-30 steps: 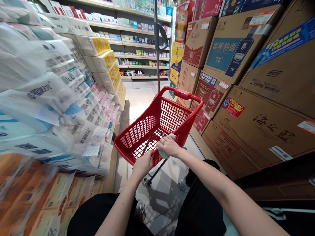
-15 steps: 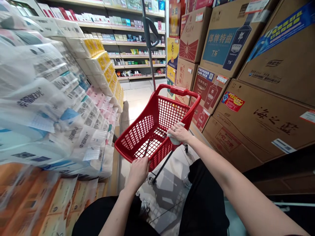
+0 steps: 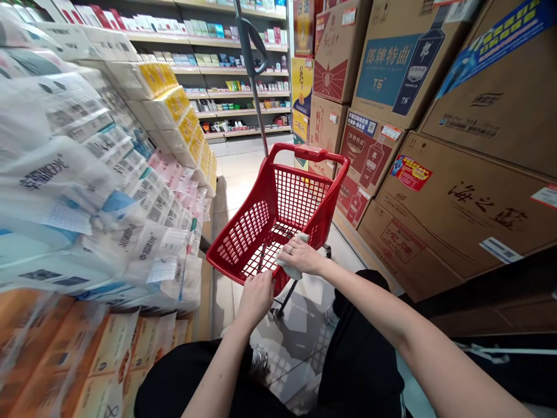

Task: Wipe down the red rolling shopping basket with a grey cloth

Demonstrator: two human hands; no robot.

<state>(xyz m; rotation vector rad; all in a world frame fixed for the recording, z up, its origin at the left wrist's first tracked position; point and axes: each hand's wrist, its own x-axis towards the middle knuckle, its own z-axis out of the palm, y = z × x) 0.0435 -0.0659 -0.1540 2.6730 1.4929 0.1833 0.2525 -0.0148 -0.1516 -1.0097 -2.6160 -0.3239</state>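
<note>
A red plastic shopping basket on wheels [image 3: 300, 186] stands tilted before my knees, its grid walls and floor showing light through the holes. My left hand [image 3: 257, 293] is closed over the near corner of its rim. On the right-hand rim, my right hand [image 3: 298, 255] presses a pale cloth [image 3: 290, 268] against the edge, fingers wrapped over it; a ring shows on one finger. From the far side of the basket rises a grey pole with a loop handle [image 3: 256, 52]. Nothing lies inside the basket that I can make out.
Packs of tissue paper [image 3: 143, 232] are piled close on the left, with orange packs [image 3: 108, 354] below. Large cardboard cartons [image 3: 470, 215] wall the right side. Shelves of small boxed goods [image 3: 243, 110] stand across the far end of the tiled aisle.
My right hand has slid the cloth along the basket's rim toward me and to the left, nearer my left hand. The left hand keeps its hold on the rim.
</note>
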